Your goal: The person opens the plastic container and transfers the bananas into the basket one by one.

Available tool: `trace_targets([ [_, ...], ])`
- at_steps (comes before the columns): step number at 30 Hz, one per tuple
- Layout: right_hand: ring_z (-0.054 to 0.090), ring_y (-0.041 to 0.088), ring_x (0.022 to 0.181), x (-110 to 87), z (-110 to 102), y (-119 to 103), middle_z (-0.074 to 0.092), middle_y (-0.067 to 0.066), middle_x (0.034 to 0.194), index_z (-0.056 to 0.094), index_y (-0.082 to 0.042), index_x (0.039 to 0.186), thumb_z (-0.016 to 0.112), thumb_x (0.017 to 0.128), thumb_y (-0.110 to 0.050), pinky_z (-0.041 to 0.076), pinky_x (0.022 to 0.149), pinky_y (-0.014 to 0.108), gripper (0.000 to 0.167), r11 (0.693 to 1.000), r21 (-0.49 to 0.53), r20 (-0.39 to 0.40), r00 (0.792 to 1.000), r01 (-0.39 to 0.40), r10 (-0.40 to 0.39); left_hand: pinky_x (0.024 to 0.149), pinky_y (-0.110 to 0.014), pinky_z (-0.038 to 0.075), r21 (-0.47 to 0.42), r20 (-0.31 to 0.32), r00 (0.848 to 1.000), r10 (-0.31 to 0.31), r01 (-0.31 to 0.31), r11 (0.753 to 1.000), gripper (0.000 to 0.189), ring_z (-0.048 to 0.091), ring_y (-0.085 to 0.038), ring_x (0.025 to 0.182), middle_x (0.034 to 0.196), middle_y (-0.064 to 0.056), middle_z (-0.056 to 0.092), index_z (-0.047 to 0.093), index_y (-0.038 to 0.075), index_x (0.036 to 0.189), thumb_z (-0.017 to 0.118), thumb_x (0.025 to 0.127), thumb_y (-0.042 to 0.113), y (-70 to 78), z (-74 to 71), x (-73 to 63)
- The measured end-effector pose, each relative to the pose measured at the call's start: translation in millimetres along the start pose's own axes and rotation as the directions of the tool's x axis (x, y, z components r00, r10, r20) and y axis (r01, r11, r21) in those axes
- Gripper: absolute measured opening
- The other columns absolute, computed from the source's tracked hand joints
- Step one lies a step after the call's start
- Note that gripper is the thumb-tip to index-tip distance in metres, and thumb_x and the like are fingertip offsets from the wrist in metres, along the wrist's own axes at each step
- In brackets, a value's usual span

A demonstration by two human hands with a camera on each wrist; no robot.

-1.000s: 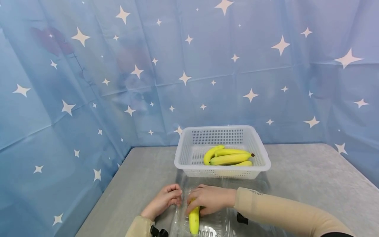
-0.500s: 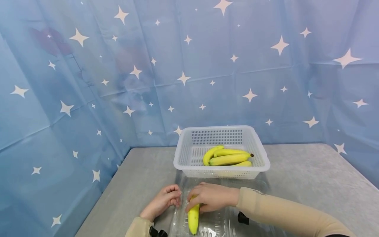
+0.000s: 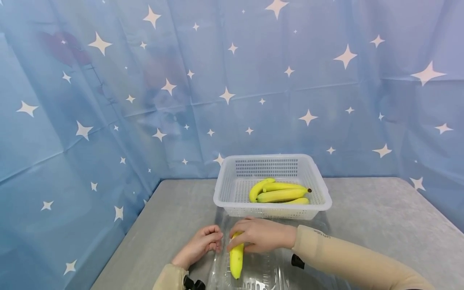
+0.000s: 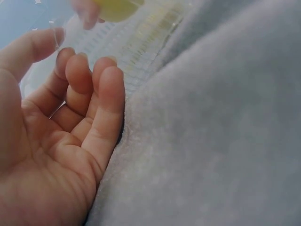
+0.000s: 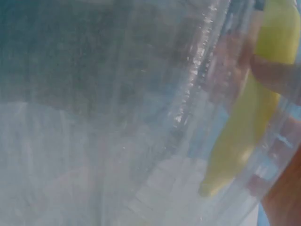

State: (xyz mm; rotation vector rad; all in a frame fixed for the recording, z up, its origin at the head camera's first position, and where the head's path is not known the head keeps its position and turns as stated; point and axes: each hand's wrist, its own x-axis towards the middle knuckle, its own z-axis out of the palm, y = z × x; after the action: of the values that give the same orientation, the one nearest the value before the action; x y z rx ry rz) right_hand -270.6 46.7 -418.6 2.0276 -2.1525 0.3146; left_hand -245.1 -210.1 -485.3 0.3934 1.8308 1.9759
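Note:
My right hand (image 3: 259,235) grips a yellow banana (image 3: 237,257) near its upper end, over a clear plastic box (image 3: 266,268). Most of the banana also shows through the plastic in the right wrist view, with a finger (image 5: 277,75) across it. At the box's left edge is my left hand (image 3: 201,245), fingers curled. The left wrist view has the clear rim (image 4: 55,40) between its thumb and index fingertip, the other fingers bent beside the wall.
A white perforated basket (image 3: 272,211) with several bananas (image 3: 282,195) stands behind the clear box on the grey table (image 3: 377,209). A blue star-patterned curtain (image 3: 232,112) hangs along the back and left.
My right hand and the banana have shifted slightly away from me, toward the basket, and the banana's lower tip has moved up in view. My left hand stays in place.

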Motion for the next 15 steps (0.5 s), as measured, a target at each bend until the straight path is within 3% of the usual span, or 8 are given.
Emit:
trace_targets([
  [15, 0.055, 0.011, 0.114, -2.6, -7.7, 2.4, 0.061, -0.002, 0.121, 0.065, -0.028, 0.124, 0.073, 0.084, -0.011, 0.045, 0.093, 0.035, 0.044, 0.999, -0.037, -0.026, 1.0, 0.0, -0.001, 0.066, -0.025, 0.052, -0.005, 0.016, 1.0, 0.022, -0.022, 1.0, 0.013, 0.057, -0.01, 0.068, 0.075, 0.001, 0.056, 0.054, 0.011, 0.086, 0.054, 0.098, 0.011, -3.2, -3.1, 2.2],
])
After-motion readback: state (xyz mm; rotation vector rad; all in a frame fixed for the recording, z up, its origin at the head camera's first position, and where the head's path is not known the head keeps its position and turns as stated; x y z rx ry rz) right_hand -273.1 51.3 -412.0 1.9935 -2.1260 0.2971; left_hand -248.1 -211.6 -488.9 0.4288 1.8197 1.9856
